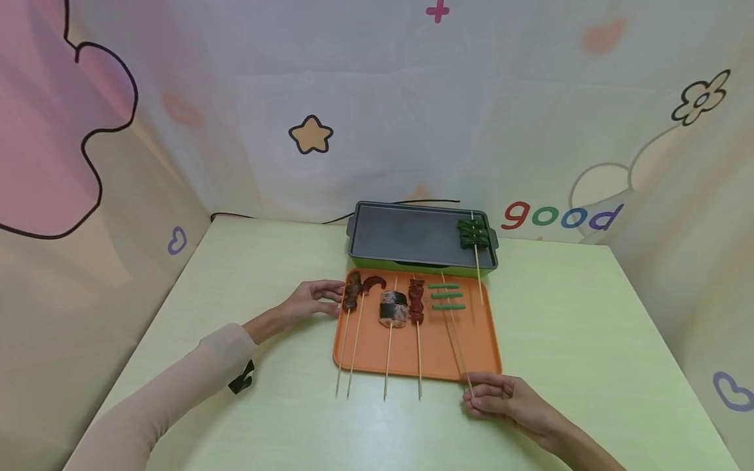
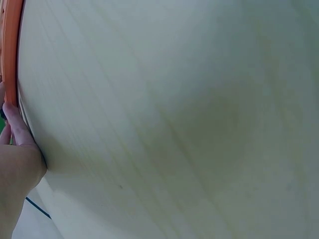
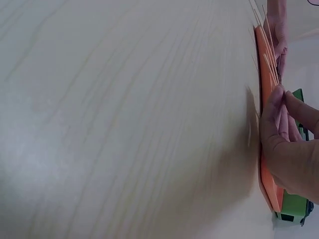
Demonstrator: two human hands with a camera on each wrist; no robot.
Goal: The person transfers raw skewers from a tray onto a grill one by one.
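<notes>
My right hand pinches the lower end of a bamboo skewer that carries several green bean pieces; its shadow falls on the orange tray beneath. In the right wrist view, the thumb and fingertips of that hand meet at the stick beside the tray's edge. My left hand has its fingers at the tray's left rim, thumb apart from them. Nearest to it lies a skewer of brown chunks. Beside that are a curled dark-red tentacle skewer, a seaweed-wrapped white skewer and a red meat skewer.
Behind the tray stands a green grill with a dark grey plate. A skewer of dark green leafy pieces lies on its right end, the stick jutting toward the tray. Printed cloth walls the back and sides of the pale table.
</notes>
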